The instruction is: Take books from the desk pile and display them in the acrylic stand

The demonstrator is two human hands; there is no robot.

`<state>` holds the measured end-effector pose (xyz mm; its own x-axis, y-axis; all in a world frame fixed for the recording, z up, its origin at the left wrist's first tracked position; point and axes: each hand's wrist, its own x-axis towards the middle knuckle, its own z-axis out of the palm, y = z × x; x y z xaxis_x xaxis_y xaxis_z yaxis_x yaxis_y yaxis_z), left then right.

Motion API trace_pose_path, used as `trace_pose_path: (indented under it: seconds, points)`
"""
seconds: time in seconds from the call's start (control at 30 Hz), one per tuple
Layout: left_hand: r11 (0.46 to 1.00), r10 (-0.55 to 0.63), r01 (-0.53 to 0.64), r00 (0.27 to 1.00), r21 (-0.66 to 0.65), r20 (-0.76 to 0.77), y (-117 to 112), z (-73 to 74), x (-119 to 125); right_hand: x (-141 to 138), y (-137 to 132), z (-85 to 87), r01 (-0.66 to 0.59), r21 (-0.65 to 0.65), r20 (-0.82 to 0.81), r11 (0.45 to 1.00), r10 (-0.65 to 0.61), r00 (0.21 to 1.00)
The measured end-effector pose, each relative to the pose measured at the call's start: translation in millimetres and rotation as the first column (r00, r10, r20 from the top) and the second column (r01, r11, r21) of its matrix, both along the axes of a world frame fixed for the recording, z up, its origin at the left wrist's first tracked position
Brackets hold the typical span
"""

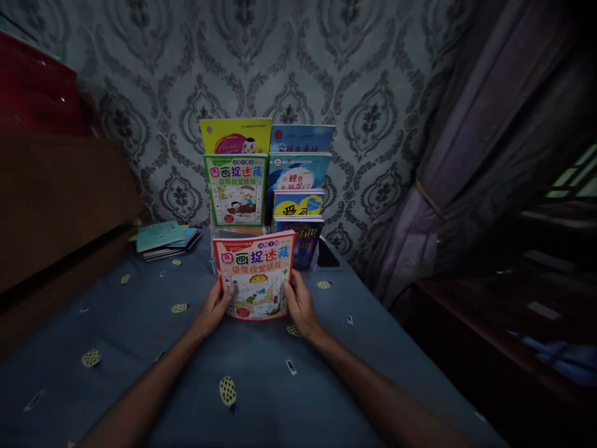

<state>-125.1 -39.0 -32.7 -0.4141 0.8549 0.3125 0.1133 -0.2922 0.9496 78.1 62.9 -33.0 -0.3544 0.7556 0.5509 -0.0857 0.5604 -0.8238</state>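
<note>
A red-bordered picture book (pixel 259 274) is held upright by its two sides, its cover facing me. My left hand (pixel 219 303) grips the left edge, thumb on the cover. On the right edge my right hand (pixel 299 305) closes the same way; the fingers behind the book are hidden. Just beyond stands a clear tiered book rack (pixel 214 239), partly covered by the held book. Its left side carries a green book (pixel 236 190) and a yellow book (pixel 236 135). On its right side are several blue books, among them a dark blue one (pixel 305 239) at the front.
A small pile of books (pixel 163 239) lies left of the rack on the blue patterned bedsheet (pixel 186 386). A black phone-like object (pixel 328 254) rests right of the rack. Cardboard boxes (pixel 56 211) line the left; a tied curtain (pixel 429 180) hangs at right before the patterned wall.
</note>
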Motion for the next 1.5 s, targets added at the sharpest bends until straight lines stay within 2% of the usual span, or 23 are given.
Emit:
trace_pose_path:
  seconds: [0.17,0.43,0.73,0.9,0.97,1.13,1.5]
  points:
    - [0.999,-0.034,0.034,0.999,-0.003,0.008,2,-1.9,-1,0,2,1.0,0.013,0.031,-0.013,0.999,-0.013,1.0]
    - [0.996,0.085,-0.088,0.992,0.028,0.096,2,7.8,-1,0,4,2.2,0.035,0.027,-0.023,0.999,-0.035,0.999]
    - [0.997,0.066,-0.062,0.993,0.041,-0.096,4,7.1,-5,1,7,5.9,0.054,0.037,-0.006,0.998,-0.054,0.999]
    - [0.997,0.074,-0.073,0.995,0.035,-0.059,5,8.0,-3,3,8,7.1,0.071,0.094,0.022,0.993,-0.073,0.997]
    - [0.997,0.075,-0.072,0.993,0.035,-0.088,6,5.8,-5,3,9,6.5,0.068,0.104,0.028,0.992,-0.072,0.997]
    - [0.995,0.095,-0.096,0.96,0.009,-0.265,13,-1.4,-12,3,15,1.2,0.06,0.139,0.037,0.988,-0.066,0.997]
    - [0.99,0.125,-0.141,0.91,-0.014,-0.394,7,-2.0,-15,7,13,6.2,0.011,0.107,0.04,0.994,-0.015,0.999]
